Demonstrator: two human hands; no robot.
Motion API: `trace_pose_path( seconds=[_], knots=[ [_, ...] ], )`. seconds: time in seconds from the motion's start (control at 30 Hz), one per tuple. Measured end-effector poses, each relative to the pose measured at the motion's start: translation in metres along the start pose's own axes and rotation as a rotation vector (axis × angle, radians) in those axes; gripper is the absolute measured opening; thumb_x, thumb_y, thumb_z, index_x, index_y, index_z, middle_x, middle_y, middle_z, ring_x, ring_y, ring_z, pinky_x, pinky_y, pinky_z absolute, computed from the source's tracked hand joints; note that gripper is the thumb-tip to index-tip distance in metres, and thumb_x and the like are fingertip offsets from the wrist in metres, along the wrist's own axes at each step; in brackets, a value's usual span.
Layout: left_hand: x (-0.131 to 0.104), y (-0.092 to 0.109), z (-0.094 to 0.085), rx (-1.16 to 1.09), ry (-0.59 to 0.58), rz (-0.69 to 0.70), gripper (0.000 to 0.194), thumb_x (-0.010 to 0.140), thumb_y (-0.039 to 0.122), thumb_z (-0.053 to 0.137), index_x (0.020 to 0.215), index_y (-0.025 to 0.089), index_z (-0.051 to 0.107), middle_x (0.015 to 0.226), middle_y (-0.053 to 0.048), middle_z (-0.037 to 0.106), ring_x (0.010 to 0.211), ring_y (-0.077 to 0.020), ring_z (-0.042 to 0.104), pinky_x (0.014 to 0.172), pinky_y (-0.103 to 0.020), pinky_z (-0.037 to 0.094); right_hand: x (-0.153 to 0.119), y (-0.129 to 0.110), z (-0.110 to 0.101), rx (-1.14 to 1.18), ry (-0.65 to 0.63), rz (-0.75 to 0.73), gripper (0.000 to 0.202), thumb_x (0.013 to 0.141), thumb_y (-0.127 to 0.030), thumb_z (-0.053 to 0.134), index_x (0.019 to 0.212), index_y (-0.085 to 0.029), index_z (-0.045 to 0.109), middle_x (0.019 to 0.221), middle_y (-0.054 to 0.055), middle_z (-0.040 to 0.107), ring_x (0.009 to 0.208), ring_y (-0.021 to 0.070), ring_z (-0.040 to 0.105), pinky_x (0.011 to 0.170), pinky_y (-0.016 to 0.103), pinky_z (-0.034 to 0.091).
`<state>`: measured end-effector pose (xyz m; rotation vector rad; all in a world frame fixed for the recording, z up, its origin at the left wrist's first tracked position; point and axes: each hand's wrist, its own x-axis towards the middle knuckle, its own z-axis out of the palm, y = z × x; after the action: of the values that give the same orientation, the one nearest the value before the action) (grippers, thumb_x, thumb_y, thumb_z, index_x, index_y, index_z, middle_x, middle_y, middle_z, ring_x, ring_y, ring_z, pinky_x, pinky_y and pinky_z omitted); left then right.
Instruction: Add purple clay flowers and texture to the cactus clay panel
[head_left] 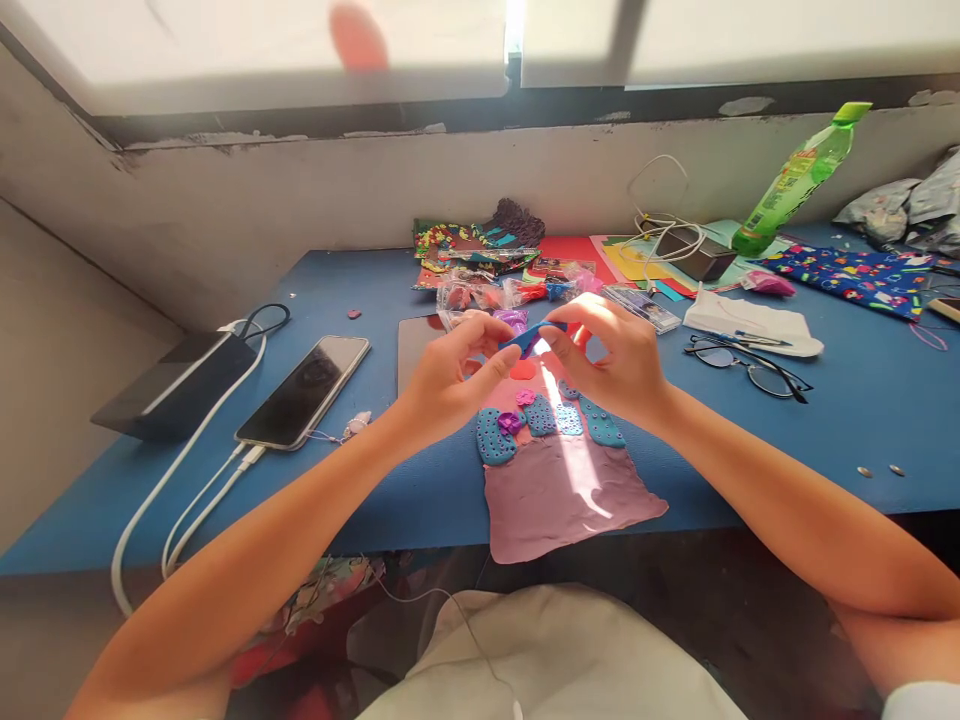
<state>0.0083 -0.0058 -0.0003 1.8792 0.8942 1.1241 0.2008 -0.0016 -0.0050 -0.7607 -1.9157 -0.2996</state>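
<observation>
Between the fingertips of both hands is a small flattened strip of blue modelling clay [525, 338], raised above the table. My left hand [461, 370] pinches its left end with thumb and forefinger. At the right end, my right hand [611, 350] grips it in the same way. Below them a flat pink clay sheet [555, 500] lies partly over the table's front edge. Blue dotted clay pieces [538, 415] and a purple clay flower [510, 423] are stuck on its upper part. My hands hide some of the upper area.
On the blue table [420, 480], a phone [304, 390] with cables and a black box [176, 380] lie left. Clay packets [476, 290] are behind my hands. Glasses [742, 368], tissue [754, 320], a tilted green bottle [799, 185] and a patterned pouch [862, 275] are right.
</observation>
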Motion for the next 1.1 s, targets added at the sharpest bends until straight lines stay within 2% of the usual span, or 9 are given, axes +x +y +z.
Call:
trace_pose_path(
  seconds=[0.17,0.37,0.53,0.63,0.73,0.87,0.97,1.1],
  knots=[
    [-0.0012,0.0021,0.0027,0.035,-0.065,-0.075,0.020,0.082,0.034,0.061,0.088,0.014,0.064,0.065,-0.001,0.064,0.057,-0.0115,0.061,0.052,-0.022,0.048,-0.0028,-0.0042,0.0005,0.028,-0.047,-0.014,0.011,0.093,-0.026,0.056,0.093,-0.019,0.063,0.075,-0.001,0.065,0.055,0.0065,0.055,0.055,0.020,0.043],
    [0.0022,0.0069,0.0020,-0.087,0.035,-0.174,0.025,0.084,0.035,0.059,0.090,0.012,0.068,0.070,-0.007,0.071,0.062,-0.0144,0.067,0.043,-0.018,0.045,-0.0065,-0.0054,0.0029,0.071,-0.119,-0.071,0.013,0.094,-0.015,0.048,0.090,-0.016,0.060,0.070,0.001,0.062,0.061,0.0092,0.055,0.057,0.021,0.042],
    [0.0006,0.0022,0.0024,-0.041,0.018,-0.137,0.022,0.081,0.032,0.063,0.088,0.014,0.071,0.068,-0.002,0.069,0.051,-0.0100,0.061,0.048,-0.020,0.050,-0.0089,-0.0047,0.0068,0.082,-0.138,-0.073,0.018,0.092,-0.028,0.057,0.076,-0.019,0.052,0.067,-0.001,0.058,0.057,0.0078,0.048,0.051,0.021,0.038],
    [-0.0012,0.0007,0.0015,-0.101,-0.097,-0.143,0.027,0.085,0.038,0.058,0.083,0.014,0.071,0.069,-0.004,0.070,0.056,-0.0113,0.062,0.051,-0.021,0.051,-0.0091,-0.0037,0.0068,0.048,-0.128,-0.045,0.023,0.091,-0.035,0.058,0.076,-0.020,0.050,0.066,-0.002,0.056,0.057,0.0077,0.047,0.050,0.021,0.038],
    [-0.0016,0.0008,0.0012,-0.184,-0.187,-0.162,0.033,0.087,0.044,0.057,0.086,0.014,0.071,0.073,-0.005,0.072,0.061,-0.0114,0.064,0.054,-0.020,0.052,-0.0083,-0.0028,0.0051,0.036,-0.145,-0.033,0.018,0.090,-0.035,0.060,0.085,-0.019,0.054,0.069,-0.002,0.058,0.057,0.0078,0.050,0.052,0.021,0.041],
    [0.0000,0.0015,0.0022,-0.229,-0.244,-0.261,0.034,0.078,0.042,0.070,0.098,0.014,0.070,0.078,-0.005,0.074,0.065,-0.0128,0.066,0.057,-0.022,0.052,-0.0081,-0.0003,0.0034,0.079,-0.228,-0.082,0.021,0.093,-0.034,0.055,0.107,-0.020,0.057,0.087,0.002,0.065,0.069,0.0095,0.059,0.058,0.022,0.047],
    [0.0017,0.0013,0.0003,-0.222,-0.245,-0.331,0.031,0.075,0.040,0.072,0.091,0.014,0.071,0.081,-0.006,0.075,0.065,-0.0134,0.067,0.056,-0.022,0.050,-0.0091,0.0021,0.0041,0.131,-0.273,-0.118,0.023,0.092,-0.033,0.057,0.112,-0.021,0.058,0.099,0.005,0.066,0.078,0.0115,0.063,0.064,0.024,0.051],
    [0.0034,0.0017,-0.0046,-0.210,-0.258,-0.371,0.027,0.077,0.040,0.070,0.086,0.014,0.072,0.078,-0.007,0.076,0.070,-0.0179,0.072,0.046,-0.019,0.044,-0.0096,0.0014,0.0054,0.247,-0.308,-0.093,0.027,0.092,-0.023,0.055,0.118,-0.018,0.057,0.104,0.009,0.064,0.086,0.0137,0.063,0.068,0.026,0.054]
  ],
)
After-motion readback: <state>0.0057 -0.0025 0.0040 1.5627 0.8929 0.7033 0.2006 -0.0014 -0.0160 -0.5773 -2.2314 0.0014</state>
